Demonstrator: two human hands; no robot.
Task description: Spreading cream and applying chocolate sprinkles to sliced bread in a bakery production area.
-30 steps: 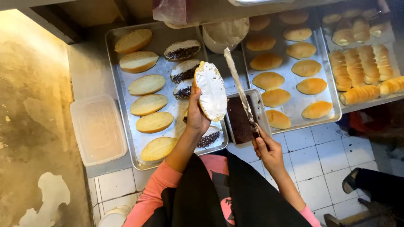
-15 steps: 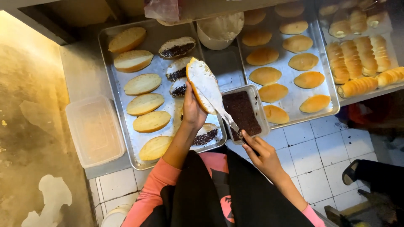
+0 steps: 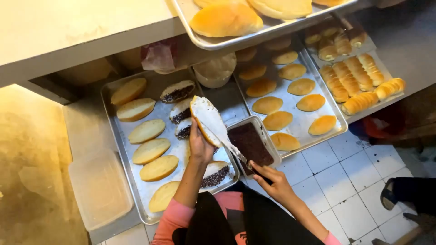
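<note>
1. While the left hand (image 3: pixel 200 146) grips a split bun (image 3: pixel 205 121) from below, open face tilted up above the near tray (image 3: pixel 119 149), the right hand (image 3: pixel 272 181) is closed around the handle of a spreading knife (image 3: pixel 229 143).
2. The blade lies flat across the bun's cut face, which already carries a pale cream layer, so I judge the spreading step to be in hand and close to done.
3. Just right of the bun sits a rectangular tub of dark sprinkles (image 3: pixel 252 144), touching the tray's edge.
4. On the tray, 4 finished buns (image 3: pixel 177 91) show dark sprinkle filling, and 6 plain buns (image 3: pixel 150 150) lie in a column at its left.
5. The next move likely calls for lifting the knife clear without dragging cream off, then bringing the creamed face to the sprinkles.
6. A second tray of round buns (image 3: pixel 293 95) lies further right.
</note>
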